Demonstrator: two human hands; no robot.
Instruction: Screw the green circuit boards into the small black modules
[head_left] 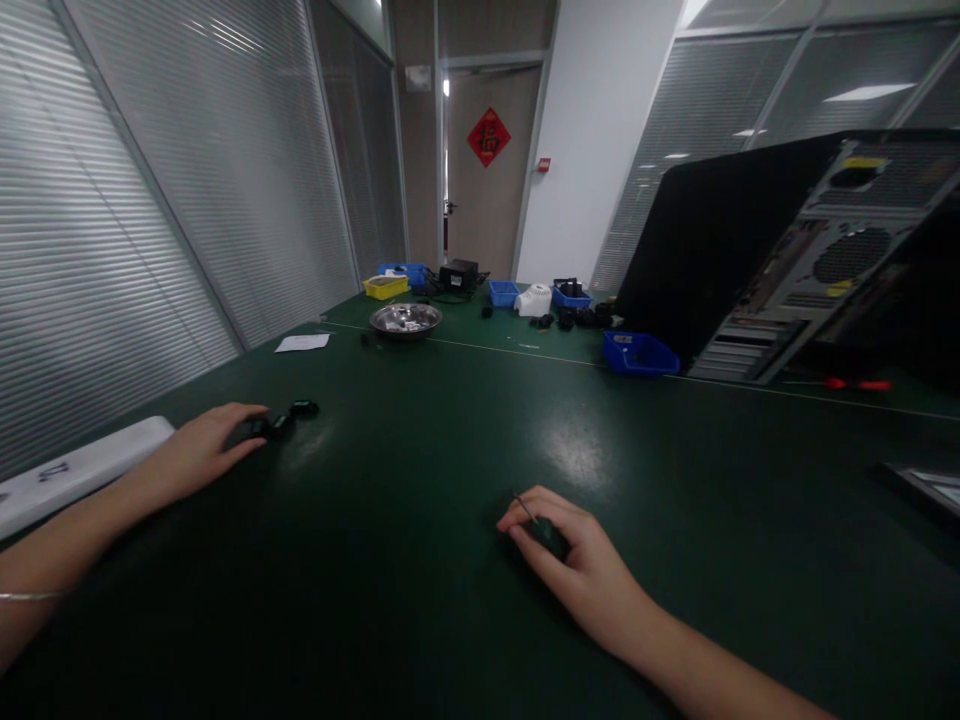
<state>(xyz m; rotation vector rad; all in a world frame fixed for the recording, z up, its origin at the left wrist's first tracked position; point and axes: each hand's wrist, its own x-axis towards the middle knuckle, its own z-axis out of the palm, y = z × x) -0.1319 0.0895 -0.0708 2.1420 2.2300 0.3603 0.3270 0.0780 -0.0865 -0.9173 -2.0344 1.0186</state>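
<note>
On the dark green table [420, 430], my left hand [214, 440] reaches over small black parts [281, 421] at the left. Its thumb and fingers are apart around one of these pieces, and another [304, 407] lies just beyond the fingertips. My right hand [559, 540], near the middle front, is closed around a small screwdriver [551, 538] with a dark green handle. The thin metal shaft sticks out between thumb and index finger, pointing up and to the left.
A long white box [90, 470] lies at the left edge. Farther back are a metal bowl [406, 320], a yellow tray [386, 289] and a blue bin [640, 354]. A large computer case [720, 230] stands at the right, near a red-handled tool [859, 384].
</note>
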